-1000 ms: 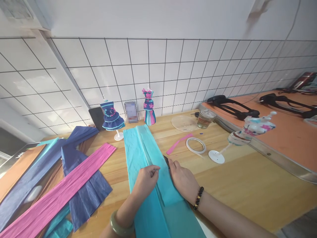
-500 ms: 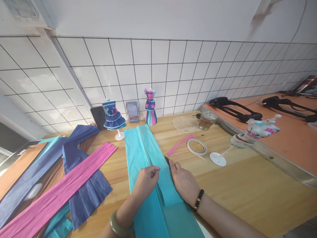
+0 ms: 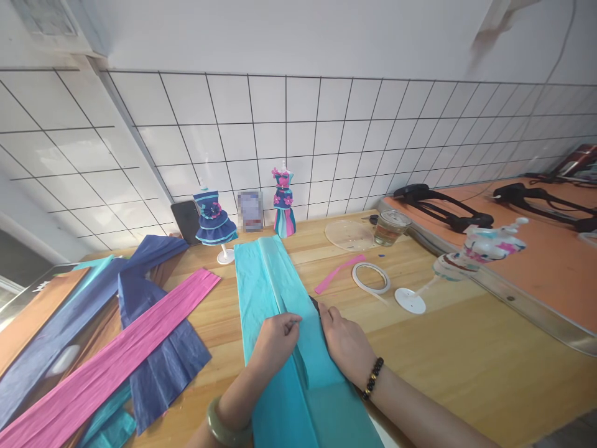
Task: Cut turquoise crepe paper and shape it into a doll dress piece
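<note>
A long sheet of turquoise crepe paper runs lengthwise before me, with a raised fold down its middle. At that fold my left hand is closed, its fingers pinched on the paper. My right hand lies along the sheet's right edge, fingers curled around a thin dark tool. Only the tool's dark tip shows past the fingers, so its kind is hidden. A pink paper strip and a roll of white tape lie beyond my right hand.
Pink crepe paper and blue crepe paper overlap at left. Small dress forms stand at the back: a blue dress and a striped one. A white dress form stands right, near a glass and an orange mat.
Both hands and the turquoise paper stay almost where they were. The dark tip beside my right fingers shows slightly less.
</note>
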The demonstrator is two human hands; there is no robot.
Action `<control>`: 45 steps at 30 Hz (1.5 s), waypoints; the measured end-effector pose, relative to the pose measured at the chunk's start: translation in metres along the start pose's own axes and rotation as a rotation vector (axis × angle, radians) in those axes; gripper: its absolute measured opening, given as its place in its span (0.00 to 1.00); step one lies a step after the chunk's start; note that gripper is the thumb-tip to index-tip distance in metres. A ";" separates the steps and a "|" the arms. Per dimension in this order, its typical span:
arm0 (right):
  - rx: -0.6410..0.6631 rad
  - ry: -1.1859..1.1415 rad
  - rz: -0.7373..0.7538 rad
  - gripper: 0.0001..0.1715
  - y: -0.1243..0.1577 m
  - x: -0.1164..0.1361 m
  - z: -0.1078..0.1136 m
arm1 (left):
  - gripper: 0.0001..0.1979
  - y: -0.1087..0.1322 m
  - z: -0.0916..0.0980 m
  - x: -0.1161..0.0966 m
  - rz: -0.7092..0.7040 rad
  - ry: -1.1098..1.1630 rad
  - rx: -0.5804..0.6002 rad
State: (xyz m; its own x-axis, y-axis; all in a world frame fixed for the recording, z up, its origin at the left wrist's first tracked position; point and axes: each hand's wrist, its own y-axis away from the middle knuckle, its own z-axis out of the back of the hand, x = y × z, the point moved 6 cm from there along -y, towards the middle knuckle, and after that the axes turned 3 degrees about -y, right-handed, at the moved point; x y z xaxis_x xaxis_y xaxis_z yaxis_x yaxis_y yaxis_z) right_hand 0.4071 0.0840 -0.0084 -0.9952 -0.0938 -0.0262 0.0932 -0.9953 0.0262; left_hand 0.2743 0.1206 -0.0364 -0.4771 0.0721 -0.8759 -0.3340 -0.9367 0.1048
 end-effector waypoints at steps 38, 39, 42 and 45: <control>0.024 0.017 -0.049 0.27 -0.012 0.004 0.000 | 0.17 0.000 -0.002 0.001 -0.019 -0.027 0.020; 0.022 0.016 -0.050 0.27 -0.012 0.004 0.000 | 0.17 -0.001 -0.002 0.001 -0.019 -0.027 0.019; 0.020 0.015 -0.056 0.27 -0.012 0.003 0.001 | 0.17 -0.001 -0.002 0.003 -0.018 -0.028 0.019; 0.014 0.011 -0.071 0.27 -0.013 0.003 0.001 | 0.16 0.000 -0.002 0.002 -0.022 -0.027 0.019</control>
State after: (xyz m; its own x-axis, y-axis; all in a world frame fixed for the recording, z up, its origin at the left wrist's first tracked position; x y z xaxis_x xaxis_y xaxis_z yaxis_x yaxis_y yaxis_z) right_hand 0.4028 0.0965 -0.0074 -0.9989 -0.0237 -0.0398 0.0222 -0.9990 0.0376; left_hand 0.2748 0.1203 -0.0394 -0.4910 0.1016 -0.8652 -0.3596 -0.9282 0.0950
